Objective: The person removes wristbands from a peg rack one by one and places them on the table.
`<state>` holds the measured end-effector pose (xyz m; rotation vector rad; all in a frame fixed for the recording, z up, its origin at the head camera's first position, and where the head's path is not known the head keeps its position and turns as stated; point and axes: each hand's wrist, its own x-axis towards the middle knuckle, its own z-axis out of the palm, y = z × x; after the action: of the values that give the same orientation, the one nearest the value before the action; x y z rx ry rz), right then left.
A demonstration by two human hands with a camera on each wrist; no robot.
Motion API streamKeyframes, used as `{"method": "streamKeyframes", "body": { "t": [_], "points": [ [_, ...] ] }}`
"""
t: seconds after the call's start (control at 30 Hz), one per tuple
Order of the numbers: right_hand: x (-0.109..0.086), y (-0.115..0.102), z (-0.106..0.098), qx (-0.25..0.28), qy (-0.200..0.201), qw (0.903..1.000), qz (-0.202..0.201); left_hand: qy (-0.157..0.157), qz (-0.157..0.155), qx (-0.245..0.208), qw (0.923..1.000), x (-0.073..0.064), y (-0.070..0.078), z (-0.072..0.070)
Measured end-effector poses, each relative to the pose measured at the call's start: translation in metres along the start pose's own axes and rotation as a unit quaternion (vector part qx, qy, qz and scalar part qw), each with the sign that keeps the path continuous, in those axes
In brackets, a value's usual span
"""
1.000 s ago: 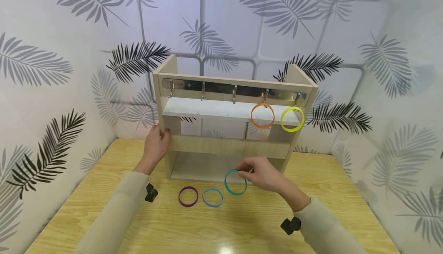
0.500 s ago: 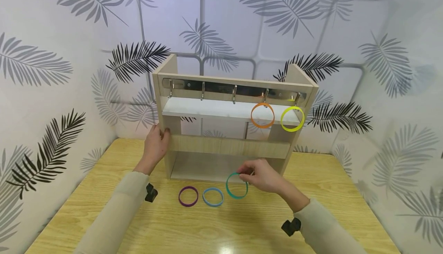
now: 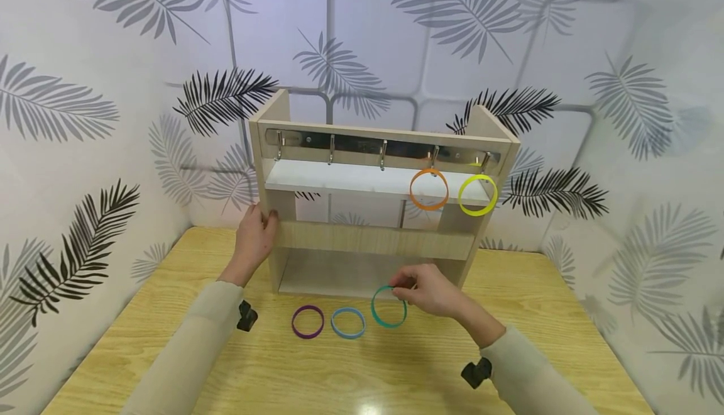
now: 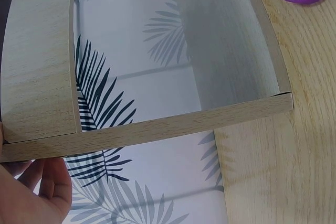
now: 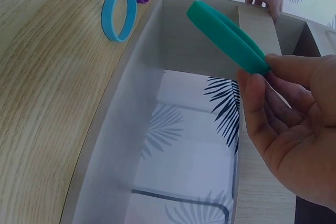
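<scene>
My right hand [image 3: 432, 289] pinches a teal silicone wristband [image 5: 223, 34] by its edge between thumb and fingertips. The band hangs in front of the lower compartment of a small wooden shelf [image 3: 373, 239]. With my left hand [image 3: 254, 239] I grip the shelf's left side panel [image 4: 157, 130], halfway up. On the table in front of the shelf lie a purple wristband [image 3: 307, 337] and a light blue wristband [image 3: 348, 336], side by side. An orange wristband [image 3: 428, 207] and a yellow wristband [image 3: 477, 213] hang from the two rightmost hooks.
A metal rail [image 3: 362, 144] with several hooks runs along the shelf's top front; the three hooks on the left hold no bands. The shelf stands on a wood-grain table [image 3: 317, 377], with leaf-patterned walls [image 3: 373, 38] behind and at both sides.
My right hand has drifted slightly down and to the right with the teal wristband. The left hand, the shelf and the other wristbands stay where they were.
</scene>
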<state>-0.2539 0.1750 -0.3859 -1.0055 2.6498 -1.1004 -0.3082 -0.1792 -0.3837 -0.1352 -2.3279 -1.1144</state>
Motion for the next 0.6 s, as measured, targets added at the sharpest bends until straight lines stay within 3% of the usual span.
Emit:
{"method": "streamKeyframes", "body": {
  "t": [0.6],
  "points": [
    [-0.0012, 0.0086, 0.0084, 0.015, -0.005, 0.9996, 0.022, 0.004, 0.005, -0.002, 1.0000, -0.0011, 0.0000, 0.0001]
  ]
}}
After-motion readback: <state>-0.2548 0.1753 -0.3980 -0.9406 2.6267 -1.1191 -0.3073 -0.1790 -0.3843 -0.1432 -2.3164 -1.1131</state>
